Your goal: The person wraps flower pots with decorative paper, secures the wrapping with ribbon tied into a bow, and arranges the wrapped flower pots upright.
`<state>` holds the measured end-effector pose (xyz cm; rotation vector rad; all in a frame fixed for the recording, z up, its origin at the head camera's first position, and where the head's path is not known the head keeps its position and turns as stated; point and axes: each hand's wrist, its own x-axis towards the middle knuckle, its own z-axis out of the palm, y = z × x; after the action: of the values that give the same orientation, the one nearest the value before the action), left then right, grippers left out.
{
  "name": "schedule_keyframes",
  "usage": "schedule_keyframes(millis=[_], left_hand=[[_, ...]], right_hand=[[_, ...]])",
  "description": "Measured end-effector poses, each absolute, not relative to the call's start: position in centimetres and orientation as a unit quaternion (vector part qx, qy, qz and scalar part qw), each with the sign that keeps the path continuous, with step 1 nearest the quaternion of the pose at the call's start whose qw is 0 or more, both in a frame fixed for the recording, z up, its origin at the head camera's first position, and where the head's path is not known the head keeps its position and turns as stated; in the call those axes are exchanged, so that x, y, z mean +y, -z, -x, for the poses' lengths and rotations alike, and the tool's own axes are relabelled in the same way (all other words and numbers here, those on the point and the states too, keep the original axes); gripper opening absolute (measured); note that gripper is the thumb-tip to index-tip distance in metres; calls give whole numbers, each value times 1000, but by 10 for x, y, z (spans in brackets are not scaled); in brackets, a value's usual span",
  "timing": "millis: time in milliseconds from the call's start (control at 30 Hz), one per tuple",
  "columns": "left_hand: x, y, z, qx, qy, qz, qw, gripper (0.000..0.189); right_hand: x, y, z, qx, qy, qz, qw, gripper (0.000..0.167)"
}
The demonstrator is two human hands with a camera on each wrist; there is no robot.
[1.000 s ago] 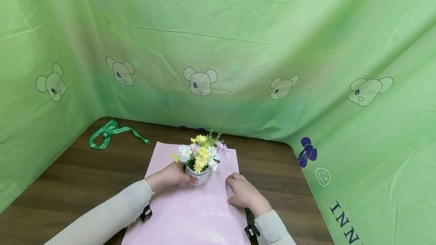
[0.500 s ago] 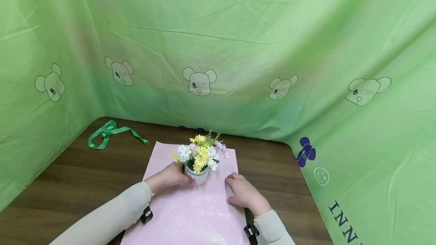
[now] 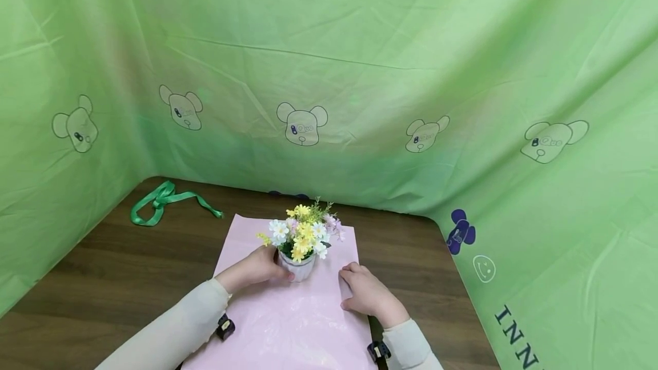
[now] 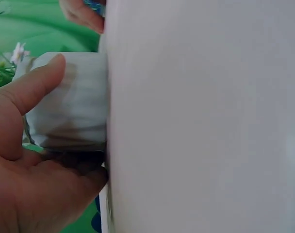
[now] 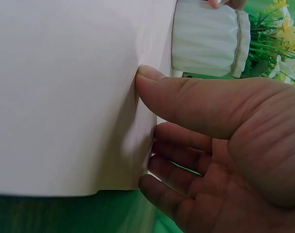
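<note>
The left hand [image 3: 262,265] grips the pot [image 3: 301,269], upright on the paper [image 3: 303,324]; the right hand [image 3: 366,290] seems to pinch the paper's right edge. A hard tug there could crease the paper or drag the pot askew.

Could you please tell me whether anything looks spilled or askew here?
Nothing stands out: the flower pot stands upright on the pink sheet, and the green ribbon lies loosely looped on the table.
</note>
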<state>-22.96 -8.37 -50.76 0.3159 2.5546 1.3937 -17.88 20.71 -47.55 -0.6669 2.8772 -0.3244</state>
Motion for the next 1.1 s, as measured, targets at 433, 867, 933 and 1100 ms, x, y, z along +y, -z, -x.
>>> schedule_keyframes(millis=[433, 867, 933, 1100], left_hand=[[-90, 512, 232, 822, -543, -110, 134, 96], [-90, 512, 234, 805, -566, -121, 133, 99], [-90, 511, 233, 808, -562, -123, 128, 99], [-88, 508, 231, 813, -557, -118, 122, 99]], right_hand=[[206, 475, 179, 964, 111, 228, 85, 67], [209, 478, 180, 964, 119, 225, 81, 66], [209, 478, 181, 964, 119, 224, 80, 66], [209, 479, 182, 964, 120, 222, 80, 66]])
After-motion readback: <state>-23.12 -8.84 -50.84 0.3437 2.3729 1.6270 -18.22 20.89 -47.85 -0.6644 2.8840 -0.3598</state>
